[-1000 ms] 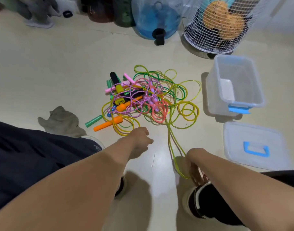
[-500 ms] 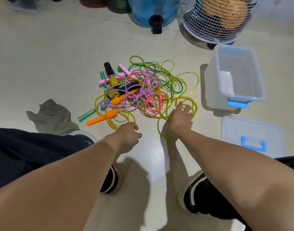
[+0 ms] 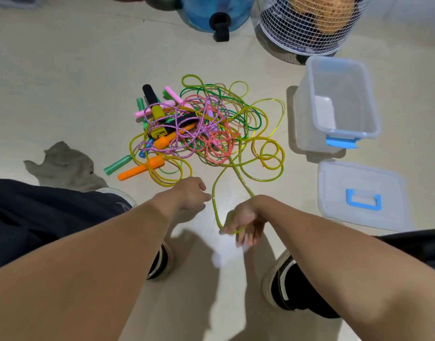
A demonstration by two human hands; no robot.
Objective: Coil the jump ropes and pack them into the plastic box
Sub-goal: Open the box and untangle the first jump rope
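A tangle of jump ropes in yellow, green, pink and purple lies on the floor, with an orange handle and other handles at its left. The clear plastic box stands open to the right of the pile. My right hand holds a loop of the yellow rope, drawn out of the pile toward me. My left hand hovers with curled fingers at the near edge of the pile, by a yellow loop; whether it holds anything is hidden.
The box's lid with a blue handle lies on the floor, nearer than the box. A grey cloth lies at the left. A wire basket and a blue water jug stand at the back. My shoes are below my hands.
My right hand went forward to the yellow loops, then pulled back toward me with a loop of yellow rope. My left hand stayed by the pile's near edge.
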